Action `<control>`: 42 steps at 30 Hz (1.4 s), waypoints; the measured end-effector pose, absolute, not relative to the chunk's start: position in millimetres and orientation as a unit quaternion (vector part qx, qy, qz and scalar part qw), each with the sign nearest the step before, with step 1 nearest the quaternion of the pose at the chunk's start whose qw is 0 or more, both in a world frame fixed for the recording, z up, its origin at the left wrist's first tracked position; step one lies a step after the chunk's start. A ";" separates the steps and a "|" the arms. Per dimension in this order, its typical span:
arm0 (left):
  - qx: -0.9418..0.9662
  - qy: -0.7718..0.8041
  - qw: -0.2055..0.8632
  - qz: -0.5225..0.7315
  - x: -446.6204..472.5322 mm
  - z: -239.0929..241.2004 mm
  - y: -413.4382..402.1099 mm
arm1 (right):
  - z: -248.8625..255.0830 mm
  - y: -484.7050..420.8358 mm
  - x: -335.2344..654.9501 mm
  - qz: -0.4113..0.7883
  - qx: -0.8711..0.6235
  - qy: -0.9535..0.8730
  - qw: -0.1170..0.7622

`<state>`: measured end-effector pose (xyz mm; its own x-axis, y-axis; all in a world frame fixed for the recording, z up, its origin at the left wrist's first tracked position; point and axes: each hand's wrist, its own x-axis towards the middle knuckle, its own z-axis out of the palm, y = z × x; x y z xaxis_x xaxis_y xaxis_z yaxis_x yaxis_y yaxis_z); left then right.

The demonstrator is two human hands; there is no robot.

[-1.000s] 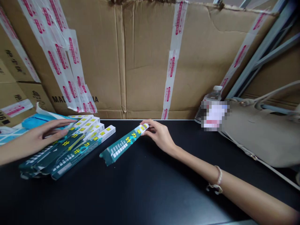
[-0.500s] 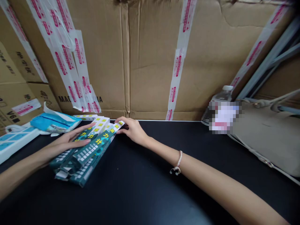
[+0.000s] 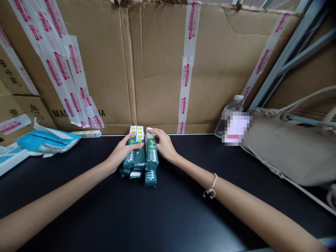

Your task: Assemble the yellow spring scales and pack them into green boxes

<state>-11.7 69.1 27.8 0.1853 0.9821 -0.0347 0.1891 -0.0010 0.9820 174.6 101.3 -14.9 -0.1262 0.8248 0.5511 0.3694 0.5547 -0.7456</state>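
Note:
Several long green-and-white cartons with yellow lettering are stacked on the black table, their long sides pointing away from me. My left hand (image 3: 124,148) grips the left cartons (image 3: 139,159) from the side, thumb lying across their top. On the other side, my right hand (image 3: 165,144) is closed around the far end of the upper right carton (image 3: 151,154), which rests over a lower carton (image 3: 150,179). A narrow gap runs between the left cartons and the right one. White inner material shows at the near end of a lower left carton.
Behind the table (image 3: 110,217) stands a large taped cardboard box (image 3: 157,70). To the left lie a blue packet (image 3: 48,140), a white-and-blue power strip (image 3: 12,159) and another small carton (image 3: 90,134). A plastic bottle (image 3: 237,101) and a beige handbag (image 3: 283,150) are at the right.
Both hands and the stacked cartons have moved right, to the middle of the table. The cartons have turned from slanted to pointing straight away from me. The camera view has shifted slightly right.

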 end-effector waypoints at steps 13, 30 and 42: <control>0.641 0.483 0.471 0.367 4.2 26.8 84.7 | -6.2 38.1 198.0 0.237 -0.490 -0.688 0.481; 0.628 0.523 0.472 0.329 7.2 44.0 87.3 | 27.0 13.2 204.0 0.488 -0.535 -0.546 0.422; 0.725 0.575 0.283 0.254 -45.1 41.3 97.2 | 23.4 7.4 216.6 0.348 -0.611 -0.628 0.333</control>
<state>-45.1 97.2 41.3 0.2109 0.9766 0.0422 0.6890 -0.1792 0.7022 216.6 7.4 23.4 -0.0310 0.9995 -0.0066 0.5355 0.0110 -0.8445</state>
